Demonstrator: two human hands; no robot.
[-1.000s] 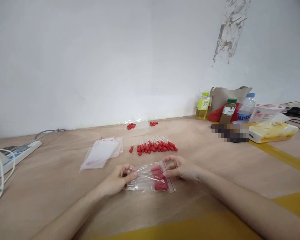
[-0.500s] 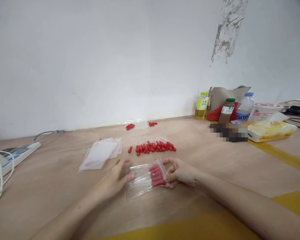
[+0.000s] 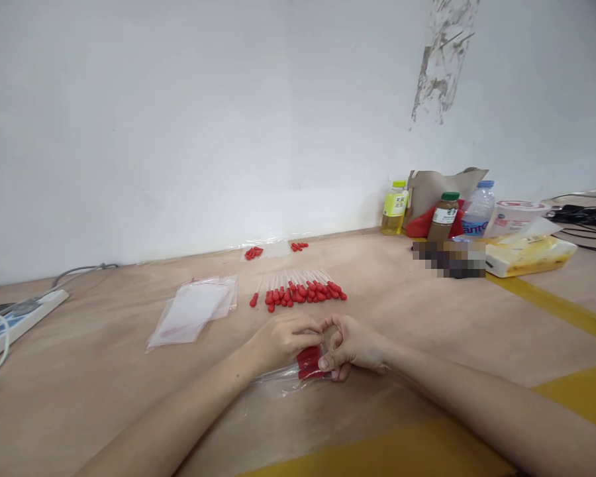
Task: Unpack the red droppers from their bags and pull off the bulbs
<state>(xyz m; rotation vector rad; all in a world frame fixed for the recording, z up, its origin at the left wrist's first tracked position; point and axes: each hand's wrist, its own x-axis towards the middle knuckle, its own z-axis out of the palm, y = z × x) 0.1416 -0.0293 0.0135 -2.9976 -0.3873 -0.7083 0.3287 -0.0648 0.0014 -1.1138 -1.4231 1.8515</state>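
A clear zip bag [image 3: 284,383] lies flat at the front of the table, with several red-bulbed droppers [image 3: 308,363] inside it. My right hand [image 3: 352,344] grips the bag's right end, thumb on top near the zip strip. My left hand [image 3: 285,338] reaches over the bag, its fingertips closed on the upper corner of the zip end, close to my right fingers. It hides the upper part of the bag and most of the dropper stems. Beyond the hands lies a row of loose droppers [image 3: 302,291], red bulbs toward me.
A stack of flat zip bags [image 3: 191,315] lies to the left. Two filled bags [image 3: 273,250] rest by the wall. A power strip [image 3: 24,324] is at far left. Bottles [image 3: 443,218], a tub [image 3: 514,218] and a tissue pack [image 3: 526,257] stand at right.
My left hand has moved right, from the bag's left end to its zip end beside my right hand. My right hand keeps its hold. The view has shifted slightly.
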